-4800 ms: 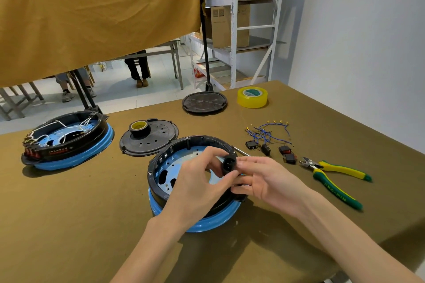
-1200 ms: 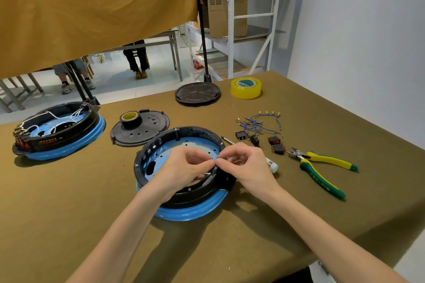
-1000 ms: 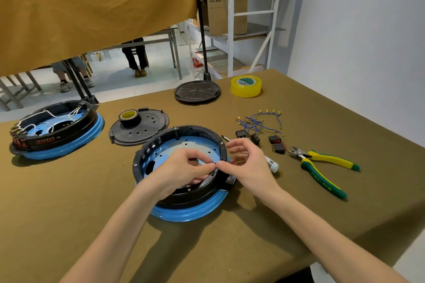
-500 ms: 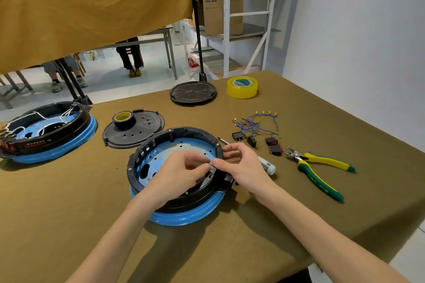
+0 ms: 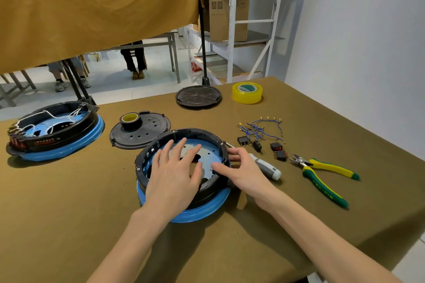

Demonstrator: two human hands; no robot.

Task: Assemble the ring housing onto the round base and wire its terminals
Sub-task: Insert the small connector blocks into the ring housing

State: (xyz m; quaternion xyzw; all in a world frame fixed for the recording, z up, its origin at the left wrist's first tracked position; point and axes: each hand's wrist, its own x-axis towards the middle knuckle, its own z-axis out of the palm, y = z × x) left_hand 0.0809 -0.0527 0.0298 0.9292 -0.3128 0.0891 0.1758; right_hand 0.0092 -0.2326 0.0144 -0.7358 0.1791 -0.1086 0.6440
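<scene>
My fingers have let go and spread — left hand flat over the ring housing, right hand loose, empty at its rim. Stiff, light plastic, I'd say — grip the rim.

left hand spread over ring housing, right hand at rim

The left hand covers the near rim of the ring housing, and the switches beyond the right hand are too small to read.
</scene>
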